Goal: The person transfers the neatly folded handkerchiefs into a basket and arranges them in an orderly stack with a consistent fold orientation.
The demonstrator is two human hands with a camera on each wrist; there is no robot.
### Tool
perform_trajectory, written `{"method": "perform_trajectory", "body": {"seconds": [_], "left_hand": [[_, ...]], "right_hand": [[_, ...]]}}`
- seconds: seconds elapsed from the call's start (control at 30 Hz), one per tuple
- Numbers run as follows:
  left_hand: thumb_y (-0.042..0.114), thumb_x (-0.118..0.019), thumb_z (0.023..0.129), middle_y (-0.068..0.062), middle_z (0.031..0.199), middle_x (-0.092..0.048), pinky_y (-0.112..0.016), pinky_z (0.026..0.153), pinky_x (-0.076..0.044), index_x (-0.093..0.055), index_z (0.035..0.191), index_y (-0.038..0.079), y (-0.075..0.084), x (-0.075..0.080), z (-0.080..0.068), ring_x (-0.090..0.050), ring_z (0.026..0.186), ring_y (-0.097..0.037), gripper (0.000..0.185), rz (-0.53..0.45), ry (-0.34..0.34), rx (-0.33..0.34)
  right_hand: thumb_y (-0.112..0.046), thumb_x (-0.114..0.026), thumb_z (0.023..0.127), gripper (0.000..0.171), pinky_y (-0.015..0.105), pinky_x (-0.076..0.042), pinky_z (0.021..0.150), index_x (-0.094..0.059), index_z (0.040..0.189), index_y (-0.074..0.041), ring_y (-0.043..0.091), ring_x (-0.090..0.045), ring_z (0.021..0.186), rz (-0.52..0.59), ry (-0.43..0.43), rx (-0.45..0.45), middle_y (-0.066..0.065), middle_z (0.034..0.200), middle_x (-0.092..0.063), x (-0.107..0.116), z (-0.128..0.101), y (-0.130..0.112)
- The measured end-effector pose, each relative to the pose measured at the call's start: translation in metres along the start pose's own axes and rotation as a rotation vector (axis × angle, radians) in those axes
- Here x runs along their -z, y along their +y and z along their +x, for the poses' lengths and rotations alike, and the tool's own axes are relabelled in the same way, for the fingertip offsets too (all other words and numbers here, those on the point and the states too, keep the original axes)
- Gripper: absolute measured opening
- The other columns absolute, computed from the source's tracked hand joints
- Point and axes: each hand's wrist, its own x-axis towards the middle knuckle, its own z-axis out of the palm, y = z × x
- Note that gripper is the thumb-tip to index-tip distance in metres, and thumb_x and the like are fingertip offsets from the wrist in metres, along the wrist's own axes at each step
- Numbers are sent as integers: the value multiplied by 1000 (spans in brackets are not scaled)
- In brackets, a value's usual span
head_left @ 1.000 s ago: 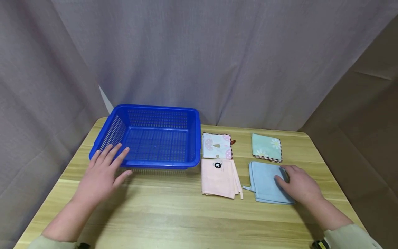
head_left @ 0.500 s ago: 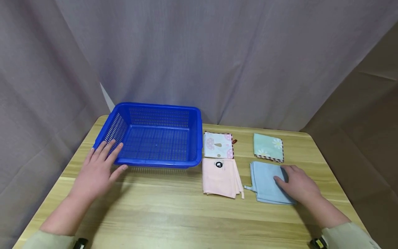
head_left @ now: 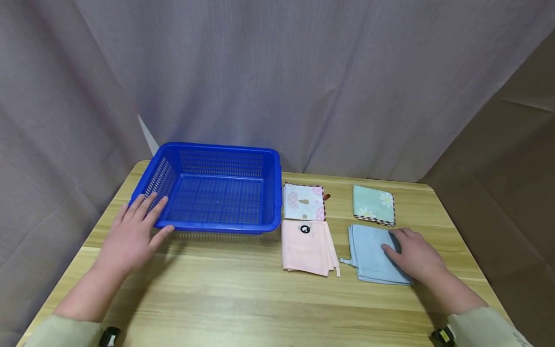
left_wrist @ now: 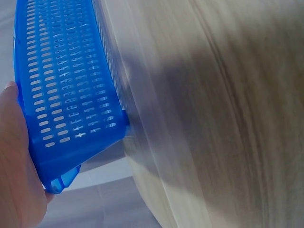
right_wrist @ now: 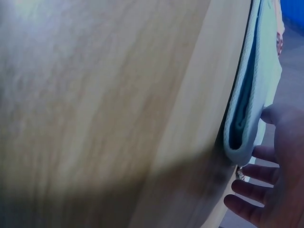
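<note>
A wood-grained tabletop (head_left: 243,303) is spreading out before you. On its left, the blue basket (head_left: 217,226) is standing upright; your left hand (head_left: 130,236) is resting at its near-left corner, fingers spread, grip released. On the right, the folded light-blue cloth (head_left: 373,250) is lying flat; your right hand (head_left: 418,255) is touching its right part, fingers loose, so that grip is released too. For a secure hold, you would likely be doing best by sliding your fingertips under the edge and pinching every layer together, so the folds are not slipping apart. The basket's long axis is running left to right; the cloth is looking nearly square, leaving its own hard to tell. Its small loop (head_left: 345,261) is pointing left, toward the pink cloth (head_left: 305,253).
</note>
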Motion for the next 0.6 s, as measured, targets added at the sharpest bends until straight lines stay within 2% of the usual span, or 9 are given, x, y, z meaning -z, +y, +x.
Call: {"method": "perform_trajectory", "body": {"seconds": [0.3, 0.6], "left_hand": [[52, -47, 101, -20, 159, -27, -58, 120, -3, -31, 157, 16, -1, 2, 2, -16, 148, -43, 68, 22, -16, -5], [53, -47, 101, -19, 158, -30, -57, 120, -5, -36, 155, 15, 0, 4, 7, -18, 147, -43, 66, 36, -33, -33]], "right_hand": [[-53, -54, 97, 75, 69, -38, 99, -46, 139, 9, 55, -41, 124, 8, -41, 13, 36, 135, -45, -1, 5, 5], [-52, -54, 98, 74, 68, -38, 99, -45, 140, 9, 55, -41, 125, 20, -49, 28, 36, 136, -45, -1, 5, 7]]}}
